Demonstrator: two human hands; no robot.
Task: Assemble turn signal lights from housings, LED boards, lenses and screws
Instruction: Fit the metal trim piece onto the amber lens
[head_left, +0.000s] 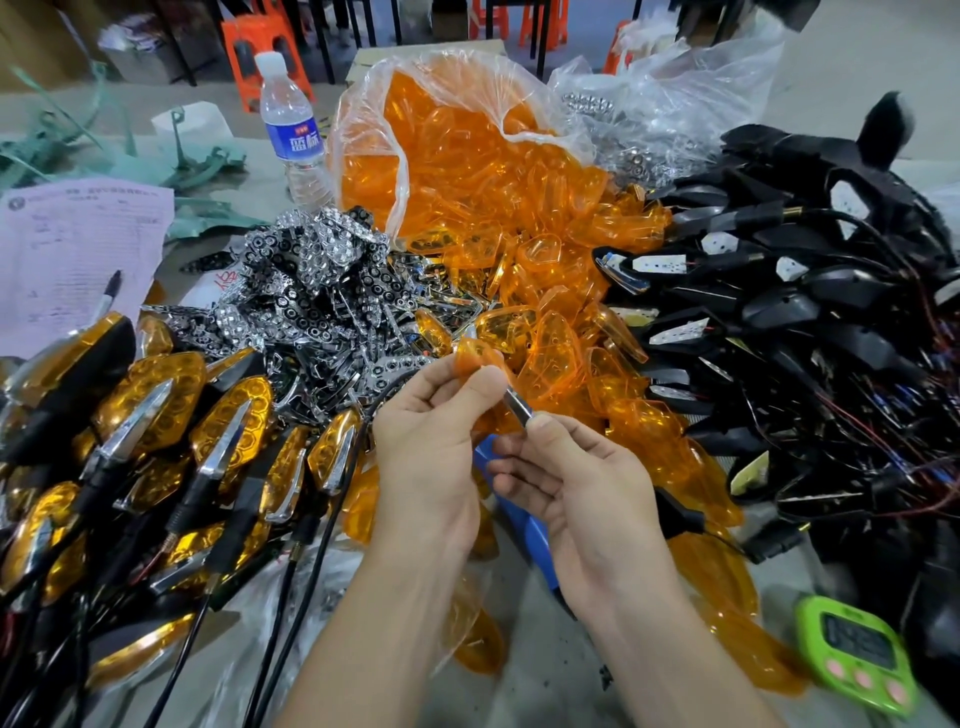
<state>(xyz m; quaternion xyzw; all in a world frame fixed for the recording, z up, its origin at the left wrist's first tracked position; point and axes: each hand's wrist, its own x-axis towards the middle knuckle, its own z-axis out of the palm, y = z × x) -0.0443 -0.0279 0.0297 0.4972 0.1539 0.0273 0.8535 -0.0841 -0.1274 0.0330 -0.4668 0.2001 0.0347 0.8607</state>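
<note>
My left hand (431, 447) pinches an orange lens (475, 358) between thumb and fingers at the middle of the table. My right hand (576, 493) pinches a small chrome trim piece (517, 408) that reaches up to the lens. A heap of orange lenses (561, 291) spills from a clear bag (447, 130) behind my hands. Chrome reflector pieces (311, 291) are piled to the left of it. Black housings with white LED boards and wires (789, 322) are heaped on the right. Finished lights with orange lenses and chrome tips (171, 441) lie in rows at the left.
A blue-handled tool (530, 525) lies under my right hand. A green timer (857, 660) sits at the front right. A water bottle (293, 130) stands at the back, beside a pink paper with a pen (78, 254). Orange stools (265, 47) stand beyond the table.
</note>
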